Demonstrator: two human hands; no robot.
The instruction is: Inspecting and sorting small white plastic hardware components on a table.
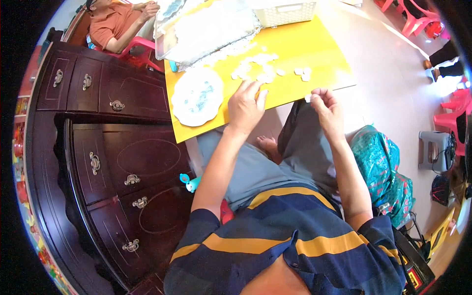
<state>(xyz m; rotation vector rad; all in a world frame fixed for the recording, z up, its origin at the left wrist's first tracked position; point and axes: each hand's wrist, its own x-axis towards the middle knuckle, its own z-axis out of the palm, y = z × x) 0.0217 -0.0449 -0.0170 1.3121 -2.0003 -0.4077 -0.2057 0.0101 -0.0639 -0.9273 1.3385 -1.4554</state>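
Observation:
My right hand [328, 112] is closed in a pinch on a small white piece [308, 98], just off the near edge of the yellow table [314, 46]. What kind of piece it is I cannot make out. Over the tabletop, my left hand [244, 108] has its thumb apart from its bent fingers, and nothing shows between them. Beyond those fingertips lie several loose white pieces [265, 77]. A smaller cluster of white pieces [306, 77] sits to their right. Left of my left hand is a white scalloped plate [210, 115] with a bluish pattern.
A clear plastic bin [166, 46] and a white basket [287, 15] stand at the table's far side. Dark wooden drawers [142, 147] border the left. On the right floor are a green bag [376, 157] and a grey stool [432, 142]. Another person [115, 27] sits at far left.

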